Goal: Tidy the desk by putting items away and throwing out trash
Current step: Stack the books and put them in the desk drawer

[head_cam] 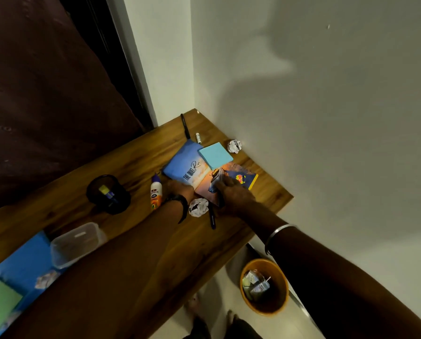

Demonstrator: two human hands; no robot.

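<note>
A blue book (185, 165) titled "The Quiet River" lies on the wooden desk (136, 241), with a light-blue sticky pad (215, 155) on top of it. My left hand (180, 189) rests on the book's near edge. My right hand (231, 193) pinches a small stack of cards (217, 178), tilted up beside a dark-blue booklet (245, 178) with a yellow edge. Crumpled paper balls lie by the wall (234, 146) and between my wrists (198, 207). A dark pen (212, 220) lies under my right wrist.
On the desk are a glue bottle (155, 194), black mesh pen holder (108, 195), clear plastic box (77, 243), black marker (185, 126) and small white tube (198, 138). A blue mat (26, 258) holds a green pad and another paper ball. An orange bin (278, 302) with trash stands on the floor.
</note>
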